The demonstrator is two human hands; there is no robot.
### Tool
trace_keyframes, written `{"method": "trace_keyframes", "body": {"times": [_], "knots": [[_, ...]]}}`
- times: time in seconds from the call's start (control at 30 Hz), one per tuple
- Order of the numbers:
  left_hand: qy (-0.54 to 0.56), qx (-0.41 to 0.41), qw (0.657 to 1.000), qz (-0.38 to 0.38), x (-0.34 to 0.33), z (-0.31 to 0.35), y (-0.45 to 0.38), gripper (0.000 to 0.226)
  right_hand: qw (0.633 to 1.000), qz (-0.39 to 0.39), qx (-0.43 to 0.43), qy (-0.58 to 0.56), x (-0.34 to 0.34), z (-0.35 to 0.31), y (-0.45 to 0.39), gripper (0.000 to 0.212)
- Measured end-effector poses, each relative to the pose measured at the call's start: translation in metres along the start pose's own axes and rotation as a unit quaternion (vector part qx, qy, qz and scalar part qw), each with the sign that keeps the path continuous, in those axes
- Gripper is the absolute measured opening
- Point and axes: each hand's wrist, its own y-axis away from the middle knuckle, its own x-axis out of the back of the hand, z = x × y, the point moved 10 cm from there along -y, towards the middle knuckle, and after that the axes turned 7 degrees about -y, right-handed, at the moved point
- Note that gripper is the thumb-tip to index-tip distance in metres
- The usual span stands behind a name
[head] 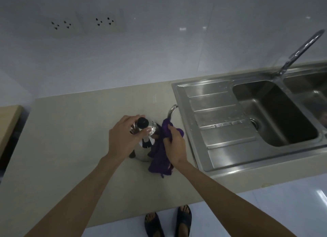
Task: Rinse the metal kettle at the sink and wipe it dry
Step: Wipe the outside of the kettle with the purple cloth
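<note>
So the left hand sits just left of frame centre, clamped over the top of the metal kettle, fingers curled round its lid by the black knob. The kettle stands upright on the beige counter, shiny, spout curving toward the sink to the right. On its right side, the right hand is clenched on a purple cloth pressed against the kettle's body.

Dim light; glossy white tiled wall, two socket plates, beige counter, white floor
</note>
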Motion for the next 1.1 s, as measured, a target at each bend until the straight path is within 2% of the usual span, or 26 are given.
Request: {"method": "trace_keyframes", "body": {"times": [0.07, 0.1, 0.2, 0.3, 0.4, 0.47, 0.53, 0.63, 0.73, 0.83, 0.9, 0.97, 1.0, 1.1], "knots": [[0.002, -0.004, 1.0, 0.0, -0.001, 0.003, -0.002, 0.049, 0.999, 0.013, 0.025, -0.025, 0.0, -0.009, -0.001, 0.046], [0.004, -0.006, 1.0, -0.002, -0.002, 0.004, -0.001, 0.049, 0.999, 0.018, 0.008, -0.037, -0.003, -0.005, -0.001, 0.039], [0.014, -0.005, 1.0, -0.009, -0.008, 0.003, 0.001, 0.049, 0.992, 0.013, -0.127, -0.021, -0.009, 0.032, -0.004, 0.013], [0.025, -0.003, 1.0, -0.009, -0.008, 0.002, -0.001, 0.049, 0.969, -0.036, -0.242, -0.031, -0.013, 0.063, -0.023, 0.028], [0.022, -0.003, 1.0, -0.005, -0.007, -0.001, -0.001, 0.049, 0.96, -0.074, -0.264, -0.057, -0.021, 0.068, -0.026, 0.033], [0.013, -0.005, 1.0, -0.005, -0.007, -0.002, 0.002, 0.05, 0.968, -0.069, -0.234, -0.062, -0.019, 0.063, -0.015, 0.026], [0.019, -0.001, 1.0, -0.001, -0.007, -0.004, 0.003, 0.05, 0.983, -0.049, -0.155, -0.086, -0.014, 0.038, -0.004, 0.022], [0.03, -0.008, 0.999, -0.013, -0.008, -0.005, 0.001, 0.047, 0.994, -0.06, -0.031, -0.089, -0.007, -0.012, 0.003, 0.032], [0.028, -0.032, 0.997, -0.065, -0.013, -0.005, 0.003, 0.048, 0.986, -0.092, 0.019, -0.135, 0.017, -0.051, 0.004, 0.043], [0.015, -0.042, 0.992, -0.119, -0.009, -0.005, -0.007, 0.052, 0.976, -0.042, 0.097, -0.192, 0.08, -0.097, -0.007, 0.046], [-0.042, -0.056, 0.984, -0.164, -0.008, -0.004, -0.015, 0.058, 0.977, -0.014, 0.146, -0.156, 0.117, -0.121, -0.014, 0.05], [-0.077, -0.072, 0.975, -0.194, -0.012, 0.002, -0.015, 0.063, 0.985, -0.021, 0.143, -0.097, 0.128, -0.117, -0.017, 0.052], [-0.078, -0.077, 0.976, -0.186, -0.011, 0.007, -0.013, 0.064, 0.989, -0.038, 0.122, -0.079, 0.123, -0.103, -0.017, 0.052], [-0.064, -0.064, 0.989, -0.119, -0.007, 0.013, -0.003, 0.06, 0.983, -0.162, 0.025, -0.085, 0.07, -0.037, 0.001, 0.051]]}}
